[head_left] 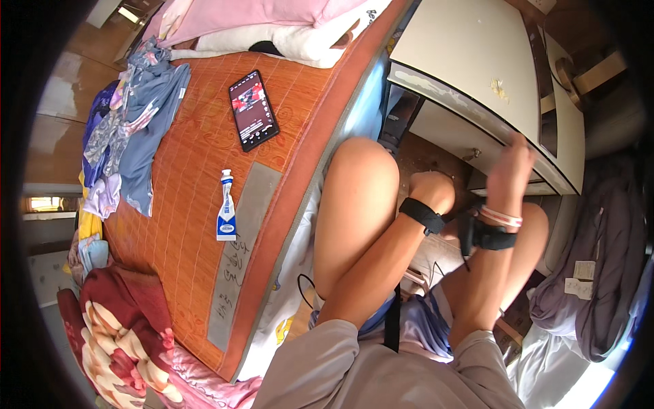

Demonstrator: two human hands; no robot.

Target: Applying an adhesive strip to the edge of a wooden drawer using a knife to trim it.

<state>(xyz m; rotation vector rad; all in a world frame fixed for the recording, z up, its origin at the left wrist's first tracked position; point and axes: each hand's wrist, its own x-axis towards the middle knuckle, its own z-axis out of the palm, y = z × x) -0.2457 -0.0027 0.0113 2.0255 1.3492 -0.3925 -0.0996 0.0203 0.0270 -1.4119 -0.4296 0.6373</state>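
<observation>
My left hand [432, 189] reaches down between my knees, in front of the cream cabinet [463, 41]. Its fingers are hidden beyond the back of the hand, so I cannot tell what they touch. My right hand [512, 167] is raised beside the cabinet's front edge, close to a pale panel with a small metal knob [472, 155]. Motion blurs its fingers, and whether it touches the panel is unclear. Black straps circle both wrists, and a pale, red-edged band [501, 217] is on the right one.
To my left, an orange-brown bed mat [184, 273] carries a lit phone [254, 111] and a blue-and-white tube [226, 208]. Crumpled clothes [136, 136] and a red floral blanket [122, 334] lie along its far side. Dark fabric [586, 259] hangs at the right.
</observation>
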